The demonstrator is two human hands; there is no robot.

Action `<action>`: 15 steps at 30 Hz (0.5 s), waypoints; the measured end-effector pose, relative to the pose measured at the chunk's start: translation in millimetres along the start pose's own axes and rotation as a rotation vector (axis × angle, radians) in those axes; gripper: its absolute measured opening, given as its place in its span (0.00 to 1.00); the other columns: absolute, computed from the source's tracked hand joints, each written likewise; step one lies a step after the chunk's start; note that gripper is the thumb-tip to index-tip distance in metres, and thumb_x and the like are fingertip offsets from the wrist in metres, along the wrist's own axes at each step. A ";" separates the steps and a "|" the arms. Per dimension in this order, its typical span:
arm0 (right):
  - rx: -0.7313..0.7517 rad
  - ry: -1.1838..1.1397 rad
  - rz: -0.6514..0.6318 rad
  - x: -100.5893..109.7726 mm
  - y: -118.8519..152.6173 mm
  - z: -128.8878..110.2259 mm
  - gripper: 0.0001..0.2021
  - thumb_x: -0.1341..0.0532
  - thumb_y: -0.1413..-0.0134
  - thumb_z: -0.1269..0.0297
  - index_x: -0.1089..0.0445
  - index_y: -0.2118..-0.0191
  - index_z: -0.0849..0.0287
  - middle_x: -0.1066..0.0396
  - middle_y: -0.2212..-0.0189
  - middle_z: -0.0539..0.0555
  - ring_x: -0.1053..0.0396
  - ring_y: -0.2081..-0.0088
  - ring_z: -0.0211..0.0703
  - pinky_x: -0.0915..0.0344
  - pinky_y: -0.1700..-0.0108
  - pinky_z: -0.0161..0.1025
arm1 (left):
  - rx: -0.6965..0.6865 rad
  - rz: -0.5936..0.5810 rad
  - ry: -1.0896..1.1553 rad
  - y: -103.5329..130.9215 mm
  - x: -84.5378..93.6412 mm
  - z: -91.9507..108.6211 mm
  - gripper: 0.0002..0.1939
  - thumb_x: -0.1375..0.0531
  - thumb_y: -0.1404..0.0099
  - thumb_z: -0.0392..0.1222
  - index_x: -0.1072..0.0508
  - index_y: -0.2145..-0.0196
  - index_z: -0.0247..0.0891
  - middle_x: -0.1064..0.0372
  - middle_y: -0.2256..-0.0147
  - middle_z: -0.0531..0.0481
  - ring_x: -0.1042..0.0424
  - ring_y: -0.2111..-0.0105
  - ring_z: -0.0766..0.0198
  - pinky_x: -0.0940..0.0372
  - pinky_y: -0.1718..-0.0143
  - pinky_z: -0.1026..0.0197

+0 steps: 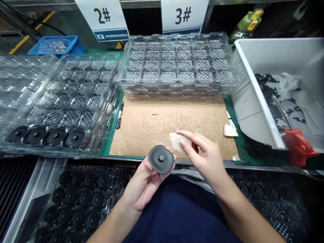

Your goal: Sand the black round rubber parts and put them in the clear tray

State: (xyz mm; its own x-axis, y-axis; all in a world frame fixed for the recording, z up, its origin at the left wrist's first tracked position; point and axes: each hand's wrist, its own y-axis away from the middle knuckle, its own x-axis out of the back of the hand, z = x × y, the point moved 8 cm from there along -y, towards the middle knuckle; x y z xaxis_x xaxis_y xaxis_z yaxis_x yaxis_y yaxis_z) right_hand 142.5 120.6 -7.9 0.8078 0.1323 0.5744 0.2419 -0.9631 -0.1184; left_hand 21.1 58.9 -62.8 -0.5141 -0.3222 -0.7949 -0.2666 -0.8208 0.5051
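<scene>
Black disc (pixel 161 159) in left hand (pixel 141 184); right hand (pixel 202 157) pinches perhaps one cloth (pixel 176 141).

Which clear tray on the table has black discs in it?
The clear tray on the left: four black discs fill its front row. The stacked trays below sign 3# show only empty pockets.

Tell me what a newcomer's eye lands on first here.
The black disc held up in the left hand at centre, with the right hand pinching a pale cloth beside it. Behind, a stack of clear trays sits past the cardboard sheet, under signs 2# and 3#.
</scene>
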 end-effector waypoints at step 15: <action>0.370 -0.165 -0.343 -9.0 7.7 -91.7 0.15 0.48 0.42 0.75 0.34 0.50 0.64 0.31 0.64 0.53 0.35 0.63 0.35 0.37 0.60 0.31 | -0.073 -0.018 -0.172 5.5 -8.4 17.2 0.22 0.33 0.49 0.41 0.28 0.55 0.45 0.26 0.58 0.54 0.27 0.58 0.66 0.33 0.58 0.71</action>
State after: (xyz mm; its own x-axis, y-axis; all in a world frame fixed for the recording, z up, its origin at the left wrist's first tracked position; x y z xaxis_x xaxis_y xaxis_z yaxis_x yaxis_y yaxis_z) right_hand 87.8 90.4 60.3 0.7152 0.4893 0.4991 0.6568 -0.7145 -0.2408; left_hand 9.9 65.2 -47.6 -0.6431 -0.2273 -0.7313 -0.2201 -0.8598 0.4607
